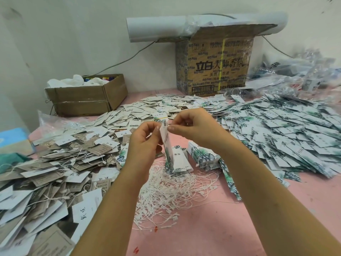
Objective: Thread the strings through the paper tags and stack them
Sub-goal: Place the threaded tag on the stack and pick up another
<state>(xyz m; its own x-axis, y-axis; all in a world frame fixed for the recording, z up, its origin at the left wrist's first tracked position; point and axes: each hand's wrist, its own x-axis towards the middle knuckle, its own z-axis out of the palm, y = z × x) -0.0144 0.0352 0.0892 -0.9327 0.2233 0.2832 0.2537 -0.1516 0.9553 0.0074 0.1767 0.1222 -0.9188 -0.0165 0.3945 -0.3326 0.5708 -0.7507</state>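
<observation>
white paper tag with green leaf print point(165, 145) is up in the air over the middle of the pink tabletop point(203, 233), held on edge, long side roughly vertical, between both hands. left hand point(145, 143) grips its upper half, fingers curled round it from the left. right hand point(191, 126) pinches at the tag's top end, thumb against the edge. probably feeding a string end into the hole, but string and hole are too small to make out, cannot confirm. my read: mid-threading, this tag not stacked yet.

under the hands: loose tangle of thin white strings point(166, 193). just behind it, short neat stacks of leaf-print tags point(203, 156). spread heap of leaf-print tags point(286, 130) to the right, heap of grey and white card tags point(46, 163) to the left. printed brown cardboard carton point(215, 65) at the wall.

risks:
- thumb sits right at the top edge, so it could cover the hole and the string end misses or buckles.
- strings are knotted together, so pulling one likely drags a clump.
- the neat stacks sit close under the forearms; a careless set-down could knock them over.
- heaps nearly touch, so a dropped tag gets lost in the wrong one.
</observation>
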